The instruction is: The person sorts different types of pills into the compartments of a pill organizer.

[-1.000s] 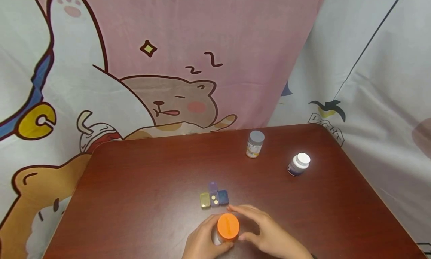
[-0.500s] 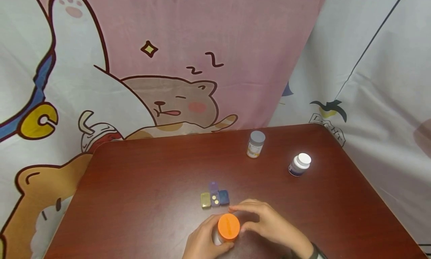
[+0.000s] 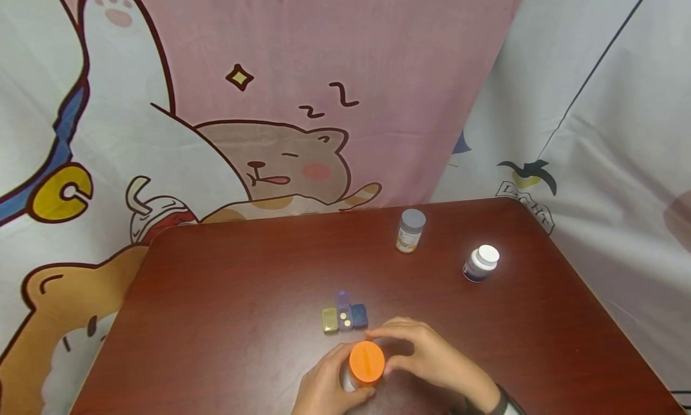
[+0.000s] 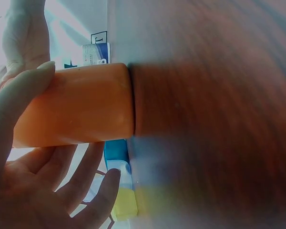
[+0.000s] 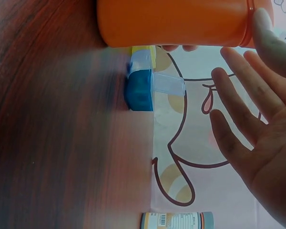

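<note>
An orange bottle (image 4: 81, 105) with an orange cap (image 3: 367, 362) stands upright on the table. My left hand (image 3: 327, 384) grips its body, thumb on the near side and fingers behind. My right hand (image 3: 426, 354) is beside the cap, thumb at the cap's edge. Its fingers (image 5: 240, 102) are spread and fairly straight; whether the thumb presses the cap I cannot tell. Just beyond the bottle sits a small pill organizer with a yellow compartment (image 3: 330, 321), a blue compartment (image 3: 358, 316) and an open purple compartment (image 3: 344, 327) holding two pale tablets (image 3: 345, 319).
A grey-capped bottle (image 3: 410, 230) stands near the back edge of the reddish-brown table (image 3: 232, 283). To its right is a white-capped bottle (image 3: 480, 263) with a dark label. A printed cloth (image 3: 410, 91) hangs behind the table.
My right hand has shifted slightly right, and more of its wrist and dark band shows. The left hand and bottle have hardly moved.
</note>
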The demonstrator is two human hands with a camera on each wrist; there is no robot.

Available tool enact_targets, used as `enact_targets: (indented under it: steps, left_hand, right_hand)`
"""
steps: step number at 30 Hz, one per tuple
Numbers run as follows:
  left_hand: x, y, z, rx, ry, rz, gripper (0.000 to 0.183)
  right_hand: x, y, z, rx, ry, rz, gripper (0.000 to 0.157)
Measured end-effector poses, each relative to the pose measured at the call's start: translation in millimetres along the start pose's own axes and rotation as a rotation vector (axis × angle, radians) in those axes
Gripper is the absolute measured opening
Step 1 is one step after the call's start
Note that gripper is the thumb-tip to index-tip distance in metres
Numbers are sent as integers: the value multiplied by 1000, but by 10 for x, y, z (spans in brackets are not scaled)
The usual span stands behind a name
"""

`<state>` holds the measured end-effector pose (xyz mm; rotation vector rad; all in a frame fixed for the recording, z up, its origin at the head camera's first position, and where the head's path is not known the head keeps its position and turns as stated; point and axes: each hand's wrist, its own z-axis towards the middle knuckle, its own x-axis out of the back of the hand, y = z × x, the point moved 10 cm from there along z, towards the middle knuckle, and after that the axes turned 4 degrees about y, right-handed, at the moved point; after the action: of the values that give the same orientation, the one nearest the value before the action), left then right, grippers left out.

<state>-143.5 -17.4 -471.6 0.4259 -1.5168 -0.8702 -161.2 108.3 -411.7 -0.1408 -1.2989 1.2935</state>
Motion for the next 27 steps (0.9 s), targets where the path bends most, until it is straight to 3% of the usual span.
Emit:
enact_targets:
  steps: [14, 27]
  left_hand:
    - [1, -1, -1, -6, 9, 2, 63]
    - [-2, -18, 1, 6, 5, 5, 64]
  right_hand:
    - [-98, -21, -5, -58, -64, 6, 56]
    - [-167, 1, -107, -115, 11, 76, 56]
